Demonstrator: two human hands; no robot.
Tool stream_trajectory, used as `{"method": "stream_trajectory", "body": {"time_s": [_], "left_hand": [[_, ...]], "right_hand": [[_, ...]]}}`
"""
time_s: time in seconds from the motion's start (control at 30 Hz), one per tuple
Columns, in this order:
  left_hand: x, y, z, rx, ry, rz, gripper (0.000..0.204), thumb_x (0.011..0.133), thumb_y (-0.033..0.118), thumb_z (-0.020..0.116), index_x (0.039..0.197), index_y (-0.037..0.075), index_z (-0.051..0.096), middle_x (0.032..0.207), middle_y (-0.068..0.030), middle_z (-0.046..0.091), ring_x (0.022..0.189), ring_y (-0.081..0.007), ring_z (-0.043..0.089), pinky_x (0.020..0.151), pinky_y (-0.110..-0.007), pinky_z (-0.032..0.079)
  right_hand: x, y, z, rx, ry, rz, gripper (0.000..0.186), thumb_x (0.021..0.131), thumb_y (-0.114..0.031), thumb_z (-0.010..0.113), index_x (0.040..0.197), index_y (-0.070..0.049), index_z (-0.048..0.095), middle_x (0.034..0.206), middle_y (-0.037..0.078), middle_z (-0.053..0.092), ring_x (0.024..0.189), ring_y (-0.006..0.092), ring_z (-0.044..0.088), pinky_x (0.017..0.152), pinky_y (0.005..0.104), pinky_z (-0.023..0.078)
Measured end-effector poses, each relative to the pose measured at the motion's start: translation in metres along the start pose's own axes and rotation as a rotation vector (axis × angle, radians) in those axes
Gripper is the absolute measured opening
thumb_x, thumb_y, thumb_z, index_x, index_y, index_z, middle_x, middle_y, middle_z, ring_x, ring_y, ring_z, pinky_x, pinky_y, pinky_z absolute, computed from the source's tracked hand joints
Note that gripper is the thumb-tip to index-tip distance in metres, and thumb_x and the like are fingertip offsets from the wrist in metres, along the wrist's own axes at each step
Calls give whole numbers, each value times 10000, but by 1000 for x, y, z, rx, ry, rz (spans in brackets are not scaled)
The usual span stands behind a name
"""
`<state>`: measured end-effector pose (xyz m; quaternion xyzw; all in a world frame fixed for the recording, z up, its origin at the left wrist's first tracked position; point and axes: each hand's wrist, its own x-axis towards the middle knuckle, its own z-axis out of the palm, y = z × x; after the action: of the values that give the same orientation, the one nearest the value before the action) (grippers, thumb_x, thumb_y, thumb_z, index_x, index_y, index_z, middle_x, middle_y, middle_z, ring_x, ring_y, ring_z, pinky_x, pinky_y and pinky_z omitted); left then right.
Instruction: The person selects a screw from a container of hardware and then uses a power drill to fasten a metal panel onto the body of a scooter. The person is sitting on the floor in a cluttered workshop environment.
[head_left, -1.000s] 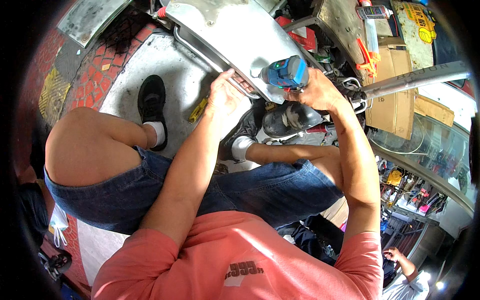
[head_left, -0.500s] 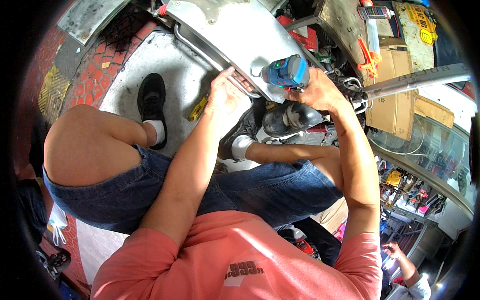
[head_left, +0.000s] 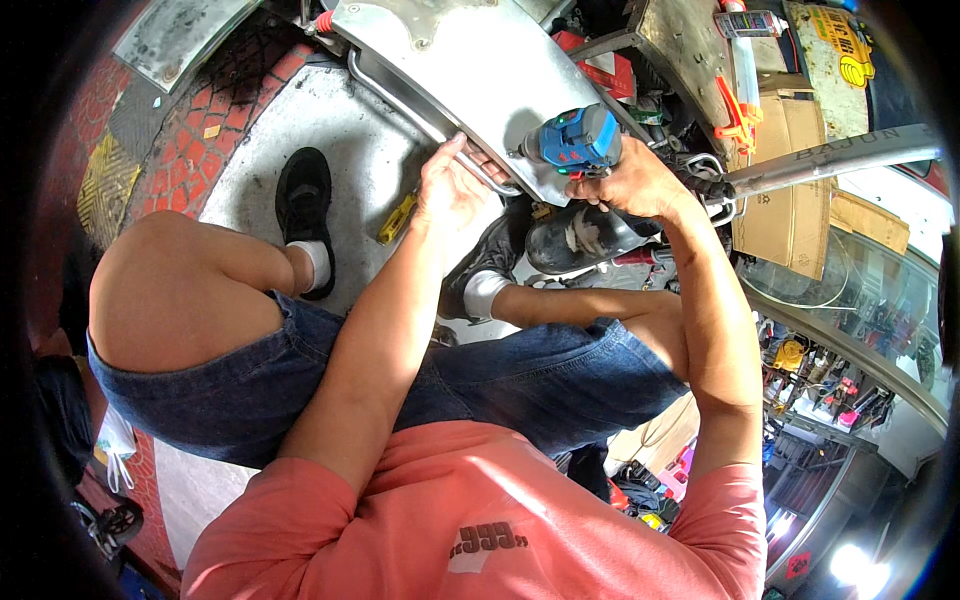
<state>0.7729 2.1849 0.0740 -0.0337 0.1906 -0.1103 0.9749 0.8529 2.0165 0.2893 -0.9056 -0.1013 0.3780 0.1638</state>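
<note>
My right hand (head_left: 645,182) is closed round the grip of a blue cordless drill (head_left: 580,138). The drill's nose meets the near right part of a bare silver metal panel (head_left: 470,60); the tip and whatever it touches are hidden. Along the panel's near edge runs a bent metal rail (head_left: 405,112). My left hand (head_left: 455,180) holds the rail's right end, with the thumb on top and fingers curled behind, partly out of sight.
A dark rounded cylinder (head_left: 575,238) lies below the drill, beside my shoe (head_left: 495,250). A yellow-handled tool (head_left: 398,218) is on the pale floor. Right of it all stand a cardboard box (head_left: 782,200), a silver tube (head_left: 835,160) and an orange clamp (head_left: 735,118). A spray can (head_left: 752,25) lies farther back.
The drill has tilted slightly, its back end shifting a little, while staying at the panel. My left hand keeps its place. Another person's arm at the lower right has gone from view.
</note>
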Motion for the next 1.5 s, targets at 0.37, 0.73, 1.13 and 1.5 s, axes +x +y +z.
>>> {"method": "stream_trajectory", "body": {"time_s": [0.37, 0.73, 1.13, 1.5], "left_hand": [[2, -1, -2, 22, 17, -7, 225, 995, 331, 591, 1023, 109, 617, 882, -76, 635, 854, -263, 600, 809, -459, 497], [-6, 0, 8, 8, 32, 0, 222, 1004, 333, 585, 992, 112, 605, 862, -69, 608, 855, -276, 588, 817, -465, 490], [5, 15, -14, 139, -17, -162, 346, 973, 367, 599, 1114, 51, 613, 968, -166, 675, 957, -356, 639, 962, -531, 477], [-2, 1, -7, 114, 33, -210, 380, 848, 361, 733, 1053, 66, 612, 959, -90, 618, 936, -271, 581, 1029, -468, 430]], "right_hand": [[2, 5, 0, -79, 51, -48, 455, 764, -296, 833, 1138, -62, 722, 957, 152, 755, 912, 269, 705, 886, 379, 541], [-4, -10, 0, 36, -11, 64, 451, 749, -303, 831, 1107, -53, 721, 891, 152, 742, 845, 272, 694, 830, 382, 553], [-8, -19, -6, -238, 71, 86, 477, 704, -351, 825, 977, 32, 743, 887, 250, 731, 881, 353, 724, 821, 419, 564], [-5, -17, -4, -215, 66, 94, 447, 720, -326, 844, 962, 31, 723, 753, 182, 722, 754, 306, 716, 749, 398, 563]]}}
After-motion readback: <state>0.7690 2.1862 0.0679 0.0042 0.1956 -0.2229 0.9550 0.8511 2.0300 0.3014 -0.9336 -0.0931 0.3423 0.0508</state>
